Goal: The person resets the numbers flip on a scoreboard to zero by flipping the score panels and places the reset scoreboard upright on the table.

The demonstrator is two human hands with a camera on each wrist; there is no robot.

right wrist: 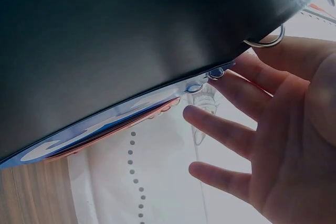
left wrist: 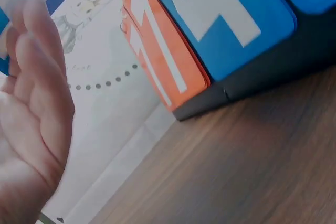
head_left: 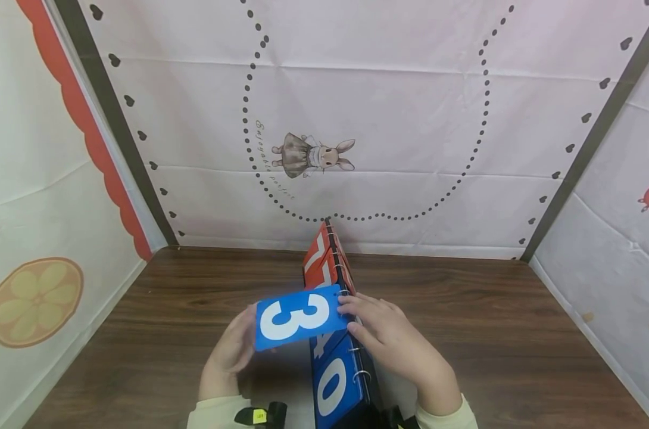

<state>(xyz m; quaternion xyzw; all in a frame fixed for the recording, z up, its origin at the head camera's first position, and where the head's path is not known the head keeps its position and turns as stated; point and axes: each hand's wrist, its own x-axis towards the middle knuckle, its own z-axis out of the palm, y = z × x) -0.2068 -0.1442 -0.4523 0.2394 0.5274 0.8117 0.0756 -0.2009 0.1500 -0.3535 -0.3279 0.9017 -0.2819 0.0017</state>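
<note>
1. Head view: blue "3" card [head_left: 281, 342] tilts across the flip scoreboard [head_left: 374, 396], six o'clock; left hand [head_left: 232, 345] at its nine, pinch hidden; right hand [head_left: 396, 345] at three.
2. Left wrist: fingers nearly straight; loose hold could drop it.
3. Right wrist: spread wide, gripping nothing visible; skewed turning might snag the rings [right wrist: 265, 45].

Of the 3 views, the head one is looking sharpest, and even light is falling on the white cloth [head_left: 389, 119]. In the left wrist view, pale haze is softening the left hand [left wrist: 37, 114]. In the right wrist view, the black panel [right wrist: 131, 40] is appearing dim against bright cloth, and glare is whitening its upper right corner.
</note>
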